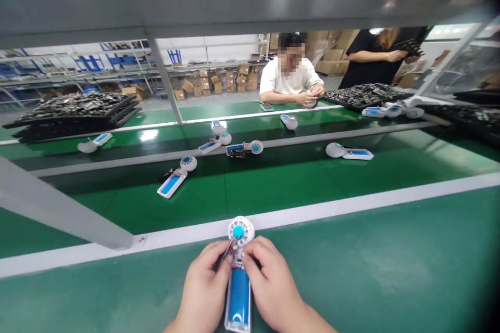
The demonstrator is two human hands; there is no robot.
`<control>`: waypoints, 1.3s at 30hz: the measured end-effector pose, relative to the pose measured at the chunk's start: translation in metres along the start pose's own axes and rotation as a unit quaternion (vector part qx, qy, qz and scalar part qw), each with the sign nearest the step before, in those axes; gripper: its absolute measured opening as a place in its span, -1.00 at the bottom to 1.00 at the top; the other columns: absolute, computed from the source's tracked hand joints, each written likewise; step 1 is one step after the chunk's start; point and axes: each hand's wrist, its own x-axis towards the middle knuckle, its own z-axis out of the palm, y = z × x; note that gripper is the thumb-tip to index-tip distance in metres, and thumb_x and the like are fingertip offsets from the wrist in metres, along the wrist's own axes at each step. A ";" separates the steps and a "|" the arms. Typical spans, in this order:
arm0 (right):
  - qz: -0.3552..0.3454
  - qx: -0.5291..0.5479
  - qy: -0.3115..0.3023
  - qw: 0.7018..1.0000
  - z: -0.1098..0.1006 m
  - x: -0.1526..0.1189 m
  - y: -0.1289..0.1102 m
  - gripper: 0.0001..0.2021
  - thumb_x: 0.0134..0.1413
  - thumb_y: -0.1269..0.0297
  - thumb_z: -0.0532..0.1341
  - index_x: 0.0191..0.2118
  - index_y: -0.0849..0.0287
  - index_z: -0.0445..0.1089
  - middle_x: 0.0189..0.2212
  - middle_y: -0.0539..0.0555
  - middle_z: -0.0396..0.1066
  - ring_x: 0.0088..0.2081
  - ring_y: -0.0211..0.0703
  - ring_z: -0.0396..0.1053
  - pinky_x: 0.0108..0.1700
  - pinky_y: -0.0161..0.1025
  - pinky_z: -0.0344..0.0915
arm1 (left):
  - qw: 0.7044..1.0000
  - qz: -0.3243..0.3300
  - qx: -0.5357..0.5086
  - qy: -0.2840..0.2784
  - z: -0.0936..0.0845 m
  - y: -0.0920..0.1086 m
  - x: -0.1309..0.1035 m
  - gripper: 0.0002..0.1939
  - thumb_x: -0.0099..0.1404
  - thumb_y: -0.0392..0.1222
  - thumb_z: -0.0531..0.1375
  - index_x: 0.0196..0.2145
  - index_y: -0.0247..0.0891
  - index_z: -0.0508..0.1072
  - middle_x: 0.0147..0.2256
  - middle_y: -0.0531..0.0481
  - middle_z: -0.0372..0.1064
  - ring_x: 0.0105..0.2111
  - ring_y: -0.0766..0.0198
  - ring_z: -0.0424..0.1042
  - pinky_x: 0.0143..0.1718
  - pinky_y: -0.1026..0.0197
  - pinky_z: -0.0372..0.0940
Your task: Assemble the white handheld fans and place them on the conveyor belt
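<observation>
Open fan: a white handheld fan (238, 270) lies between two bare hands over the green bench (375, 255), its round head (239, 231) at 12 o'clock, its blue block (239, 291) toward 6.
Left hand: at 8 o'clock from the fan's neck, the left hand (203, 283) pinches a thin dark piece (223, 256) between thumb and forefinger, no gap left; what the piece is cannot be told.
Right hand: at 4 o'clock, the right hand (272, 283) has thumb and forefinger closed down on the neck's edge; whether a wire is pinched too is hidden.
Neck: small reddish wiring (232, 251) shows between the fingertips, where the close work appears to centre. A light, steady right-hand pinch should serve best, with the dark piece tilted toward 9 o'clock so the leads stay slack and in sight.
Blue block: pressure is best held to the white rim, since the block may dent.
Green line: another fan (172, 179) lies between 10 and 11 o'clock, well apart from the hands.
</observation>
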 end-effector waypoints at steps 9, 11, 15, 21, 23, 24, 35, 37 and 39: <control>0.026 -0.051 0.012 0.998 0.001 0.003 -0.007 -0.79 0.09 0.53 0.13 -0.50 0.15 0.34 -0.35 0.04 0.40 -0.24 -0.12 0.32 -0.16 -0.24 0.22 | 0.974 0.206 0.096 -0.001 0.000 -0.013 -0.008 -0.69 0.33 -0.35 0.15 -0.03 -0.08 0.53 -0.09 -0.03 0.55 -0.13 0.23 0.57 -0.08 0.23 0.49; 0.036 -0.030 0.009 0.999 0.000 0.005 -0.007 -0.78 0.08 0.54 0.13 -0.53 0.15 0.32 -0.37 0.03 0.40 -0.24 -0.13 0.33 -0.18 -0.25 0.22 | 0.970 0.220 0.106 -0.002 0.000 -0.014 -0.007 -0.67 0.34 -0.37 0.15 -0.02 -0.08 0.51 -0.08 -0.04 0.54 -0.13 0.23 0.57 -0.09 0.24 0.49; 0.037 -0.030 -0.006 0.999 -0.004 0.007 -0.010 -0.75 0.04 0.54 0.12 -0.59 0.15 0.26 -0.42 0.01 0.38 -0.28 -0.14 0.33 -0.21 -0.27 0.20 | 0.950 0.287 0.124 -0.010 -0.002 -0.016 -0.004 -0.61 0.33 -0.43 0.13 0.04 -0.09 0.46 -0.06 -0.05 0.53 -0.09 0.22 0.54 -0.05 0.21 0.48; 0.069 0.004 -0.001 0.998 0.000 0.006 -0.010 -0.78 -0.02 0.55 0.11 -0.59 0.15 0.26 -0.45 0.00 0.36 -0.32 -0.17 0.35 -0.25 -0.30 0.21 | 0.917 0.356 0.176 -0.022 -0.009 -0.013 -0.001 -0.55 0.30 -0.47 0.11 0.09 -0.16 0.41 -0.06 -0.11 0.53 -0.08 0.22 0.53 -0.06 0.22 0.47; 0.063 0.003 0.008 0.998 0.004 0.006 -0.009 -0.78 -0.02 0.54 0.10 -0.59 0.15 0.26 -0.44 0.01 0.36 -0.32 -0.16 0.35 -0.26 -0.30 0.21 | 0.910 0.371 0.184 -0.022 -0.010 -0.011 -0.001 -0.52 0.29 -0.47 0.10 0.12 -0.15 0.39 -0.07 -0.12 0.54 -0.11 0.22 0.54 -0.09 0.23 0.48; 0.062 0.002 0.008 0.998 0.005 0.007 -0.009 -0.78 -0.02 0.54 0.10 -0.59 0.15 0.27 -0.44 0.01 0.37 -0.32 -0.16 0.35 -0.26 -0.31 0.21 | 0.908 0.375 0.187 -0.023 -0.010 -0.011 -0.002 -0.50 0.29 -0.47 0.10 0.14 -0.15 0.38 -0.07 -0.12 0.54 -0.12 0.21 0.54 -0.11 0.23 0.49; 0.084 -0.047 -0.055 0.994 0.011 0.014 -0.003 -0.78 -0.01 0.52 0.10 -0.54 0.15 0.40 -0.44 0.05 0.46 -0.36 -0.14 0.41 -0.31 -0.31 0.21 | 0.894 0.367 0.255 -0.019 -0.009 -0.050 -0.009 -0.42 0.31 -0.38 0.17 0.26 -0.11 0.26 -0.05 -0.15 0.53 -0.15 0.19 0.57 -0.16 0.27 0.50; 0.081 -0.072 -0.053 0.993 0.012 0.012 -0.004 -0.77 -0.01 0.54 0.09 -0.53 0.17 0.42 -0.42 0.08 0.47 -0.35 -0.13 0.42 -0.29 -0.30 0.22 | 0.891 0.374 0.257 -0.015 -0.006 -0.043 -0.006 -0.47 0.32 -0.35 0.18 0.23 -0.13 0.31 -0.07 -0.13 0.55 -0.18 0.21 0.58 -0.16 0.30 0.50; 0.071 -0.096 -0.050 0.992 0.013 0.014 -0.006 -0.77 -0.01 0.55 0.08 -0.52 0.18 0.41 -0.42 0.08 0.47 -0.35 -0.12 0.42 -0.30 -0.30 0.21 | 0.892 0.371 0.256 -0.032 -0.013 -0.031 -0.004 -0.50 0.31 -0.23 0.23 0.20 -0.14 0.34 -0.07 -0.11 0.55 -0.17 0.19 0.58 -0.13 0.30 0.49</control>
